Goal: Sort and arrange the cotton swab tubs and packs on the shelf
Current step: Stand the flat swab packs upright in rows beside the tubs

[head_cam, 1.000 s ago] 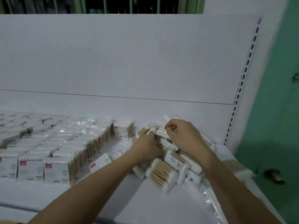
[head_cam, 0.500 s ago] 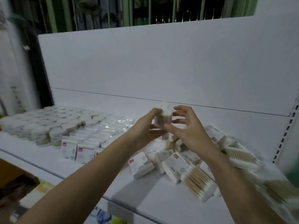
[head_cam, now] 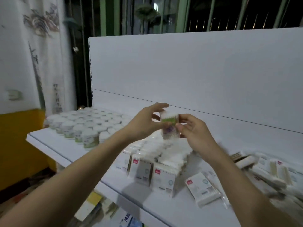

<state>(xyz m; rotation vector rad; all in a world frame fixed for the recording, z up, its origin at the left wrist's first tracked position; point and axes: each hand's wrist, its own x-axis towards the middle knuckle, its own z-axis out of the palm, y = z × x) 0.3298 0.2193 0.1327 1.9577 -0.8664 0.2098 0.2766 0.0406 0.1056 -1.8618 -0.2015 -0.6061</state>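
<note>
Lifting clear of the loose packs (head_cam: 202, 186), both hands' fingers (head_cam: 179, 127) now pinch one tub (head_cam: 169, 124), heading toward the tub block (head_cam: 85, 123).

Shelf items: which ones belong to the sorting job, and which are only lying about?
Job: held tub, in left hand and right hand; round tubs; standing packs; loose packs; shelf.

Lying about: items below the shelf; patterned curtain.

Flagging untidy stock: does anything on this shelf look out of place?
Yes. At the right end of the shelf, loose packs lie flat and askew in a jumble, unlike the neat block of round tubs and upright packs.
</note>
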